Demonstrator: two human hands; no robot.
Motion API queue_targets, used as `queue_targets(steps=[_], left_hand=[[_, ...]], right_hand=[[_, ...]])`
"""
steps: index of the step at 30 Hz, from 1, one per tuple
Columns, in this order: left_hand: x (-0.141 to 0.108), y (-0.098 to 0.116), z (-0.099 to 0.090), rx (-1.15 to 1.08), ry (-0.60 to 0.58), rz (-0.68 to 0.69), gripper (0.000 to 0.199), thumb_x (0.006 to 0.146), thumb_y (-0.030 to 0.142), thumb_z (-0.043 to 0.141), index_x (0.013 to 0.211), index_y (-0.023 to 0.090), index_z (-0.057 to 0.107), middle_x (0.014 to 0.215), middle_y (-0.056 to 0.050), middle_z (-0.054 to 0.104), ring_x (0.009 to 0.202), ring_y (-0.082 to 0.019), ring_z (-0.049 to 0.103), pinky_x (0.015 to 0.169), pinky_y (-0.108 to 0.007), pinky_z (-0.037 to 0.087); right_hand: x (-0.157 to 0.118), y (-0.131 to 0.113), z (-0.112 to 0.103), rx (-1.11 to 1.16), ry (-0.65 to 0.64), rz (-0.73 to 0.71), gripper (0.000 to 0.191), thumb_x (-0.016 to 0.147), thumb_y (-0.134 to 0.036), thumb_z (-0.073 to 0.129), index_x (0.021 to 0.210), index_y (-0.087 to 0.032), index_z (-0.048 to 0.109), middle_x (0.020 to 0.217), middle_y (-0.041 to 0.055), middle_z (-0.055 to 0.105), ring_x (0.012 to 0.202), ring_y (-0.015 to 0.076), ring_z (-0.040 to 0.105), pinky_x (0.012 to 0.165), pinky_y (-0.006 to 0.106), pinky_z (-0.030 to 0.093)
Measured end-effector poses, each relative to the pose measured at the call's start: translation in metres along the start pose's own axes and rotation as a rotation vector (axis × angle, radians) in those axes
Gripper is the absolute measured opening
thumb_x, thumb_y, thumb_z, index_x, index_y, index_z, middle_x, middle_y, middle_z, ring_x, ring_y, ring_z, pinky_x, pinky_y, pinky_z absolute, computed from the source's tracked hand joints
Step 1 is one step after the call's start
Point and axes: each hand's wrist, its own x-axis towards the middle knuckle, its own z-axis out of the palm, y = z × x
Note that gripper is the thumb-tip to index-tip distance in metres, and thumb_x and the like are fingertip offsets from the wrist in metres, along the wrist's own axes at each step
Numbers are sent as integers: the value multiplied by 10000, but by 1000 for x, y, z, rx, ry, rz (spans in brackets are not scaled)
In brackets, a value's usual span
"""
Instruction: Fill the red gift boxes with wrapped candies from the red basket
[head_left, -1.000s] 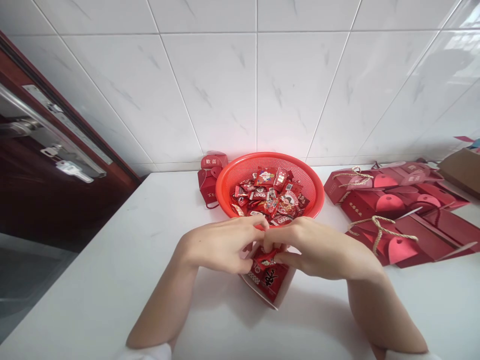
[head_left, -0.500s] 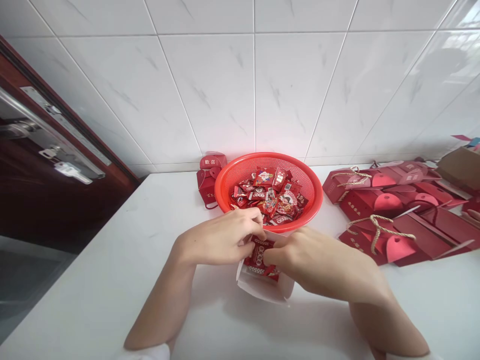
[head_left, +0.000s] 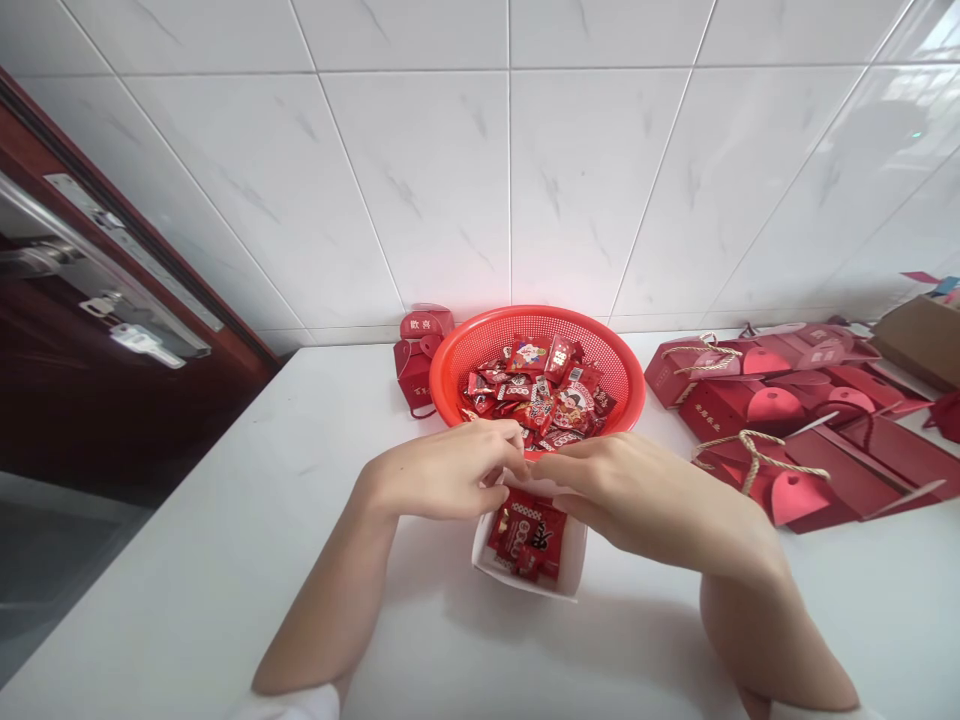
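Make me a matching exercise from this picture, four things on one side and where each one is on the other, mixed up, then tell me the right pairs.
Things
1. Keys
2. Open box
3. Brown box
4. Basket

Places
A. Between the left hand and the right hand
B. Beyond the hands, near the tiled wall, with a heap of red packets inside
C. At the lock of the door
D. At the right edge of the view

Right pairs: 1-C, 2-A, 3-D, 4-B

Open box point(head_left: 572, 560) holding red wrapped candies point(head_left: 529, 537)
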Motion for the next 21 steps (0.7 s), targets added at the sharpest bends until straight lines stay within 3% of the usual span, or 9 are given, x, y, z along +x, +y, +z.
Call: queue_targets(steps=[5,9,13,17,21], left_hand=[[-2,-2,-2,30,-30,-93,271,808,67,538,932,202,737,1005,-29,596,862,-165,600,692,-255,448],[-6,-6,-6,5,-38,-91,262,867,149,553,1041,209,740,1057,-42,636,877,-176,627,746,-275,464],[-13,-8,-10,-18,-10,-46,307,899,197,576,1165,245,723,1109,-35,693,971,-200,650,853,-298,461],[-14,-8,-12,3,10,20,287,845,120,613,1072,233,748,1060,-19,712,976,-192,654,858,-275,452],[-11,-9,-9,18,13,124,246,782,50,606,899,213,749,957,2,732,924,-179,644,818,-258,446]], right_hand=[[-6,6,-9,-63,38,120,201,997,-197,482,852,-185,622,689,19,633,550,133,512,524,278,264],[-11,11,-15,-47,48,172,185,984,-213,508,831,-194,610,721,21,652,587,143,541,538,276,302],[-8,9,-17,47,-40,151,195,982,-210,529,821,-193,637,773,23,684,637,145,585,571,274,352],[-2,7,-14,135,-171,108,107,948,-205,601,881,-198,683,854,25,719,731,159,641,618,263,401],[0,10,-12,98,-240,173,118,929,-229,625,860,-182,708,830,41,719,731,175,640,649,280,425]])
